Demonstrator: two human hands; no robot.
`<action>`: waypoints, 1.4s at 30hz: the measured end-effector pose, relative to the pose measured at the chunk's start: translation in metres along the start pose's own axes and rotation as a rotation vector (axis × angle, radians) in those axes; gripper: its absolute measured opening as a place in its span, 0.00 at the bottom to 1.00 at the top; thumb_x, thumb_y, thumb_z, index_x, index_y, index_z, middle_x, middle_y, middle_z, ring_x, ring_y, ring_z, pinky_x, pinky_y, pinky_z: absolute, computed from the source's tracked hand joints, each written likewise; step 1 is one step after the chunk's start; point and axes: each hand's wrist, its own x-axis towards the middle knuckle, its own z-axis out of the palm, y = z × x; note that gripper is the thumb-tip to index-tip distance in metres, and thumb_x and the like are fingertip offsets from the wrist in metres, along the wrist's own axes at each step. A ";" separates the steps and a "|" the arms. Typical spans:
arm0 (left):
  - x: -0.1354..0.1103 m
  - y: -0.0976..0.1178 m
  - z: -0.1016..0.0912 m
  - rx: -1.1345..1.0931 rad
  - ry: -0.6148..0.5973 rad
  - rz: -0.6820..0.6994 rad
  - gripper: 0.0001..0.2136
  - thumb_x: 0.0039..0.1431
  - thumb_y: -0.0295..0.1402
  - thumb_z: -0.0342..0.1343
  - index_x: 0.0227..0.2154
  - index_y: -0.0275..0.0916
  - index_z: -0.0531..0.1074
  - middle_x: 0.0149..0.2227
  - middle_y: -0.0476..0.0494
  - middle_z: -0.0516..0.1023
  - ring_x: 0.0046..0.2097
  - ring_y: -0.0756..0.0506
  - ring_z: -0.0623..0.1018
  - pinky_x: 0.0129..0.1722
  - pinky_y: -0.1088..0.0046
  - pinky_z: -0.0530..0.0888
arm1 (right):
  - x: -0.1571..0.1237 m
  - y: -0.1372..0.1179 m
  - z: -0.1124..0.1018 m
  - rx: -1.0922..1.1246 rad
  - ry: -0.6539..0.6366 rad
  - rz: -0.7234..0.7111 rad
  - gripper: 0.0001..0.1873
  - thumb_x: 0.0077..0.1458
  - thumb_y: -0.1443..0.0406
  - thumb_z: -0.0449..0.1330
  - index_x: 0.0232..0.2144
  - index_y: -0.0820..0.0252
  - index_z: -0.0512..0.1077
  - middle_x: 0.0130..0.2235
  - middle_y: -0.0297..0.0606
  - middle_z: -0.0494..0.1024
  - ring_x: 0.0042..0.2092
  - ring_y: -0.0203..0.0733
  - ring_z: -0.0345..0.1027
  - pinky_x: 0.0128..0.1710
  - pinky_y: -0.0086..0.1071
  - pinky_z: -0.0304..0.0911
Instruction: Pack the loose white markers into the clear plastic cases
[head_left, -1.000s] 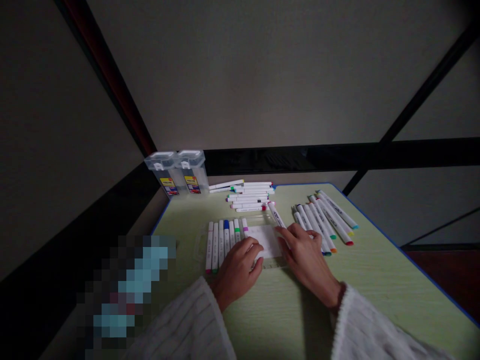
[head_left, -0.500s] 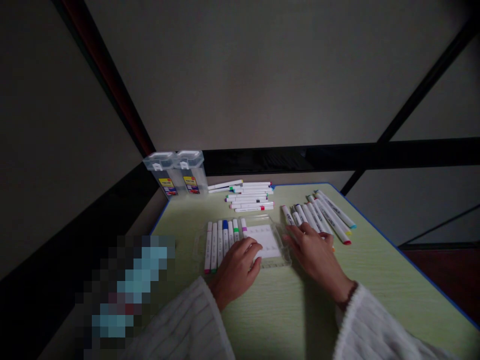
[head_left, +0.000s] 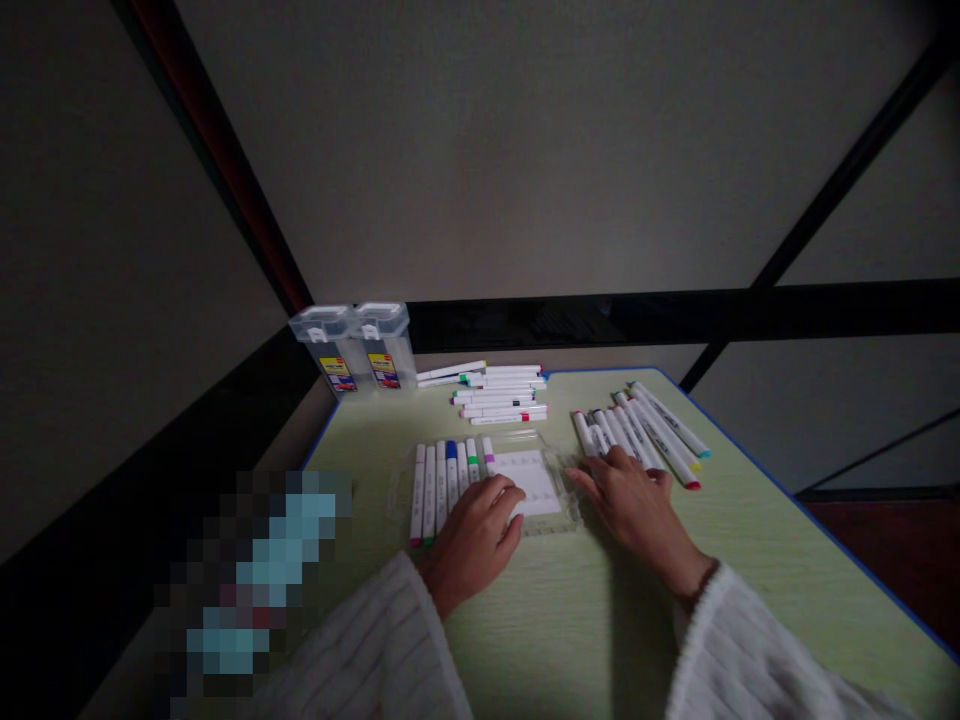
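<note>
My left hand (head_left: pixel 474 540) lies over the lower ends of white markers in a clear plastic tray (head_left: pixel 564 522). Its fingers are bent, with the thumb apart from them, and they cover part of the marker with a purple band (head_left: pixel 489 452). Several markers (head_left: pixel 440 490) stand side by side in the tray's left half; a white sheet (head_left: pixel 536 480) shows in the right half. My right hand (head_left: pixel 634 505) spreads its fingers over the near ends of a loose group of markers (head_left: pixel 626 432), touching them beside the tray. Its fingertips partly hide those markers.
Another pile of white markers (head_left: pixel 502 395) lies at the back of the pale green table (head_left: pixel 540 620). Two clear lidded boxes (head_left: pixel 349 350) stand at the back left corner. A blurred patch (head_left: pixel 277 560) covers something at the left. A wall (head_left: pixel 510 160) rises behind.
The leftmost marker under my right hand has shifted slightly right, closer to the others. My right fingers have moved a little with it. My left hand stays nearly still.
</note>
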 end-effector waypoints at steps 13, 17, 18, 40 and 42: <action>0.001 -0.003 0.001 0.016 0.004 0.040 0.08 0.54 0.24 0.48 0.37 0.38 0.65 0.38 0.44 0.69 0.42 0.45 0.69 0.44 0.67 0.68 | 0.005 0.012 0.006 -0.027 -0.047 0.079 0.20 0.57 0.52 0.44 0.39 0.55 0.69 0.37 0.44 0.66 0.40 0.50 0.64 0.35 0.45 0.56; 0.001 -0.002 0.001 0.030 -0.012 0.037 0.08 0.54 0.24 0.48 0.37 0.38 0.65 0.38 0.44 0.68 0.42 0.45 0.68 0.44 0.67 0.68 | 0.006 0.015 0.006 -0.016 -0.054 0.087 0.18 0.57 0.53 0.45 0.40 0.54 0.69 0.37 0.43 0.67 0.40 0.50 0.65 0.35 0.45 0.56; 0.001 -0.002 0.001 0.032 -0.016 0.038 0.08 0.54 0.24 0.48 0.37 0.38 0.65 0.38 0.44 0.68 0.42 0.45 0.68 0.44 0.67 0.68 | 0.005 0.015 0.006 -0.012 -0.055 0.087 0.18 0.57 0.53 0.45 0.40 0.54 0.69 0.37 0.43 0.67 0.40 0.50 0.65 0.36 0.45 0.56; 0.002 -0.003 -0.001 0.061 -0.049 0.067 0.06 0.54 0.24 0.48 0.34 0.37 0.66 0.37 0.45 0.68 0.41 0.46 0.68 0.44 0.68 0.68 | 0.007 0.028 0.006 -0.036 -0.058 0.144 0.18 0.58 0.54 0.45 0.39 0.53 0.70 0.37 0.44 0.67 0.40 0.51 0.64 0.35 0.46 0.58; 0.002 -0.003 -0.002 0.064 -0.055 0.067 0.05 0.54 0.24 0.48 0.34 0.37 0.66 0.37 0.45 0.68 0.41 0.46 0.68 0.44 0.68 0.68 | 0.007 0.028 0.006 -0.043 -0.059 0.144 0.17 0.57 0.54 0.45 0.39 0.53 0.70 0.37 0.44 0.67 0.40 0.51 0.64 0.34 0.46 0.58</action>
